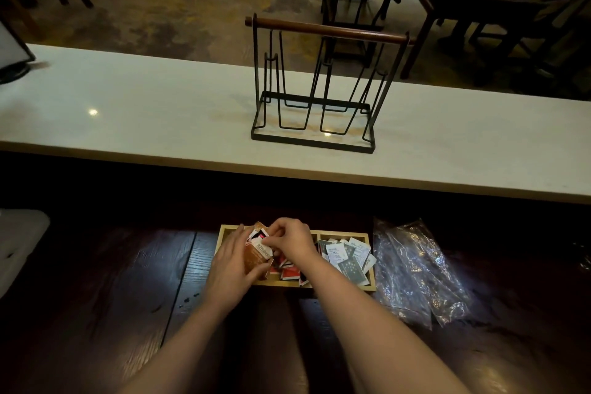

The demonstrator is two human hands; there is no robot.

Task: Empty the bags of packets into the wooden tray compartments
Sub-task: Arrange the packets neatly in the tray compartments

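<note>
Brown packets (pixel 257 257) sit clasped between left hand (pixel 231 269) and pinching right hand (pixel 289 238) above wooden tray (pixel 345 285).

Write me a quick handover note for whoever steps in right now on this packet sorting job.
Left hand grips a stack of brown packets over the wooden tray.
Right hand pinches the top of that stack.
Right compartment holds green and white packets; middle one holds red packets.
Empty clear bags lie right of the tray.
Left: set the brown packets down into the tray's left end.
</note>
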